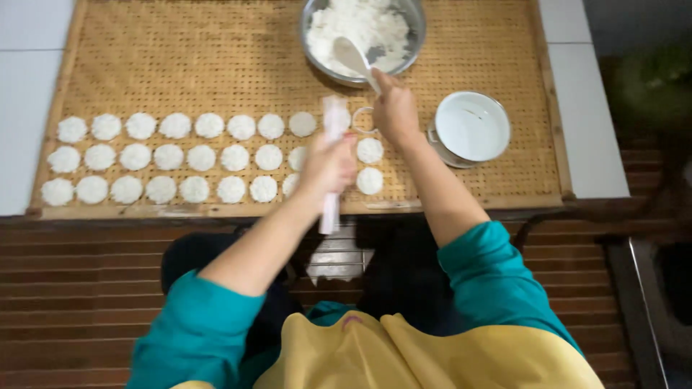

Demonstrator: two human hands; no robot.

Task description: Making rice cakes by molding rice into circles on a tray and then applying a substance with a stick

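Mid-scoop: right hand (395, 112) was clamped on the spoon (353, 59), its bowl in the rice bowl (362, 36). Left hand (328, 164) gripped a flat white paddle (332, 166) over the rice discs (202, 157) on the woven tray (216, 65). Next move looked like needing a measured load carried to the ring mould (362, 120).

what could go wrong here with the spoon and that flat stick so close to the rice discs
The right hand holds a white spoon over the rim of the metal bowl; rice could drop onto the woven tray beside the ring mould. The left hand grips a flat white stick right above the rice discs, so it might dent one. The white pot sits near the right forearm and could be nudged.
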